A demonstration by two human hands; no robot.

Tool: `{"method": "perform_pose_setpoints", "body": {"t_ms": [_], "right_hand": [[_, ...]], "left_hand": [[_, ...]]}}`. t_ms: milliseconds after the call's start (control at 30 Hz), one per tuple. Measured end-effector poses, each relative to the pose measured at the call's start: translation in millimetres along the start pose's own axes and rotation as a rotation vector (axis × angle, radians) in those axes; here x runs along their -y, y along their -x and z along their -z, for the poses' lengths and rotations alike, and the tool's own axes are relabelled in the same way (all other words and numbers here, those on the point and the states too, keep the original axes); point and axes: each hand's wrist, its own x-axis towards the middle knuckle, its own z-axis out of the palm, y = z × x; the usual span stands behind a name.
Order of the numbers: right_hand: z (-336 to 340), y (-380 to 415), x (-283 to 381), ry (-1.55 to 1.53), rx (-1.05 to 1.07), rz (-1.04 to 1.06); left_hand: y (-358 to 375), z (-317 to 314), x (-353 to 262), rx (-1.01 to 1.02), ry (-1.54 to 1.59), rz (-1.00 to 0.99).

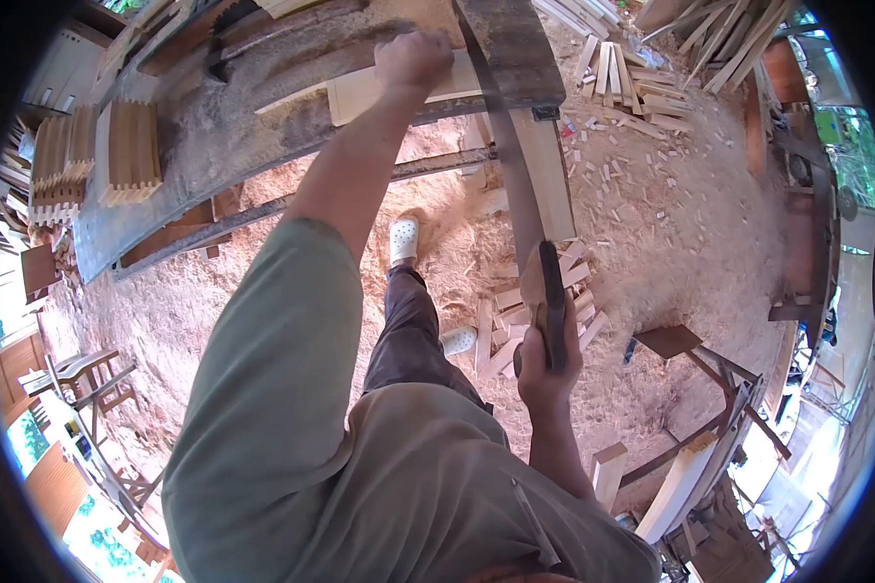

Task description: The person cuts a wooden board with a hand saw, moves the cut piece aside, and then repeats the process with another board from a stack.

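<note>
My right hand (548,374) is wrapped around the dark handle of a handsaw (511,165), held low in front of my body. The long blade runs up and away, crossing the right end of a pale wooden board (355,95). On top of that board, my left hand (413,63) is closed and bears down, gripping it against the workbench (292,136). Its fingertips are hidden from this angle. The saw blade looks slightly blurred.
Stacked wooden pieces with notched ends (131,155) stand at the bench's left. Offcuts (510,311) lie by my feet on the sawdust-covered floor (690,223). More scrap wood (617,78) is piled at upper right. A wooden frame (729,418) stands at lower right.
</note>
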Motion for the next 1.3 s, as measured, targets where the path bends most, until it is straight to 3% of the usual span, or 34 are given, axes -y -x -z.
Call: {"method": "perform_pose_setpoints", "body": {"t_ms": [67,167,267,333,433,500,567,633,700,800,867,933,1033,1100,1167,1233,1300], "right_hand": [[-18,-42,5,-0.114,0.024,-0.093],[-62,-141,12,0.003,0.015,0.093],[-74,-167,8,-0.017,-0.032,0.215],[-75,-171,11,-0.067,-0.045,0.251],[-68,-164,16,-0.131,0.065,0.073],[-59,-146,24,-0.005,0.064,0.065],[-44,-93,7,-0.069,0.057,-0.089],[-14,-32,3,-0.163,0.11,-0.275],[6,11,0,-0.08,0.061,-0.242],[5,-2,-5,-0.026,0.073,-0.128],[-30,-73,18,-0.094,0.052,-0.25],[-58,-142,23,-0.069,0.075,0.028],[-66,-162,26,-0.037,0.044,0.158],[-53,-118,1,0.015,0.018,0.12],[-23,-47,4,-0.123,0.083,-0.282],[4,16,-11,-0.082,0.04,-0.237],[13,20,-9,-0.061,0.066,-0.234]], "left_hand": [[7,5,-2,-0.036,0.016,-0.036],[7,8,-5,-0.021,0.024,-0.012],[6,8,-4,-0.054,0.022,-0.032],[3,6,-4,-0.048,0.012,-0.033],[6,2,-2,-0.065,-0.012,-0.026],[3,4,-3,-0.055,-0.036,-0.016],[-1,2,-2,-0.068,-0.06,-0.02],[-3,11,-7,0.134,-0.017,0.051],[3,3,-6,0.062,-0.028,0.03],[5,5,-5,-0.026,-0.031,-0.015],[4,5,-6,-0.035,-0.015,-0.035],[3,1,-3,-0.028,0.021,-0.024],[5,5,-3,-0.03,0.003,-0.035],[5,9,-7,-0.023,-0.002,-0.028],[7,10,-8,0.002,-0.017,-0.009],[7,8,-6,0.002,0.008,-0.03],[8,7,-4,0.013,0.015,-0.025]]}}
